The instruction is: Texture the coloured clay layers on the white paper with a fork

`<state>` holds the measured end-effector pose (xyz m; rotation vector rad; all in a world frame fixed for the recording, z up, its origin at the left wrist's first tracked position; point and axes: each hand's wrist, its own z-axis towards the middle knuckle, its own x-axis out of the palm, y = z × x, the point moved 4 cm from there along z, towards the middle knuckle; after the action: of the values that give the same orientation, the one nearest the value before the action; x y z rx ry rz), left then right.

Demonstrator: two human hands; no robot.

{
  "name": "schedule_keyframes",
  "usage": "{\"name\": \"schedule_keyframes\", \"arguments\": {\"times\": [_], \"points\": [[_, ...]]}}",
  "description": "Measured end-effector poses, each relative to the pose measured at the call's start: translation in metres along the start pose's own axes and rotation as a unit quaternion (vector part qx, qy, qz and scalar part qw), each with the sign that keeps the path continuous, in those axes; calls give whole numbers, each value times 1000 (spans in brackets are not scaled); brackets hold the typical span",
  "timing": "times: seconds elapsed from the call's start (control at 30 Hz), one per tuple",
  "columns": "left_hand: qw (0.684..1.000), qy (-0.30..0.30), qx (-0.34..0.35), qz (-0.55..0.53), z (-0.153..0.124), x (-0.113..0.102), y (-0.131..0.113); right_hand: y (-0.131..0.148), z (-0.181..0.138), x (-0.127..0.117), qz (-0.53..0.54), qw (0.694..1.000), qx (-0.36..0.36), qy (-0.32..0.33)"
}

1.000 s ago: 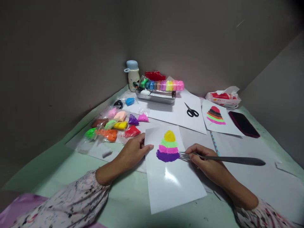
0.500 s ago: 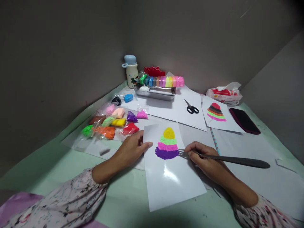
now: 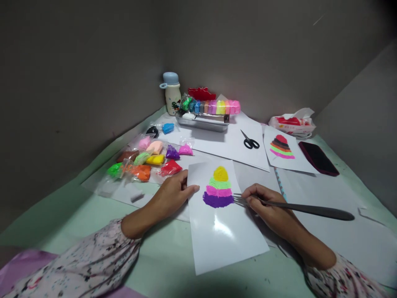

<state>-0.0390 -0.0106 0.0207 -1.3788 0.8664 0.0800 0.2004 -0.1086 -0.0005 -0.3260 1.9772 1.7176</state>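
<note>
A white sheet point(image 3: 223, 236) lies in front of me with a clay shape point(image 3: 218, 188) on it, banded yellow, green, pink and purple. My left hand point(image 3: 173, 193) presses on the sheet's left edge, fingers curled with the fingertips on the paper. My right hand point(image 3: 268, 207) is closed round a metal fork point(image 3: 304, 209). The fork's tines rest on the paper just right of the purple band, and its handle points off to the right.
Small bags of coloured clay point(image 3: 145, 159) lie at the left. At the back stand a bottle point(image 3: 172, 94) and a metal tray point(image 3: 203, 121) with a clay pack. Black scissors point(image 3: 249, 141), a second clay picture point(image 3: 281, 148), a dark phone point(image 3: 318, 159) and a tissue pack point(image 3: 293, 123) lie to the right.
The view has shifted slightly. The fork's tines have drawn a little away from the purple band's right edge. My left hand stays on the sheet.
</note>
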Motion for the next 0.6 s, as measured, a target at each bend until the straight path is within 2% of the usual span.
{"name": "schedule_keyframes", "arguments": {"times": [0.23, 0.6], "points": [[1000, 13, 10, 12, 3, 1, 4, 5, -2, 1, -25, 1000, 1, 7], [999, 16, 18, 22, 3, 1, 6, -3, 0, 3, -27, 1000, -3, 8]]}}
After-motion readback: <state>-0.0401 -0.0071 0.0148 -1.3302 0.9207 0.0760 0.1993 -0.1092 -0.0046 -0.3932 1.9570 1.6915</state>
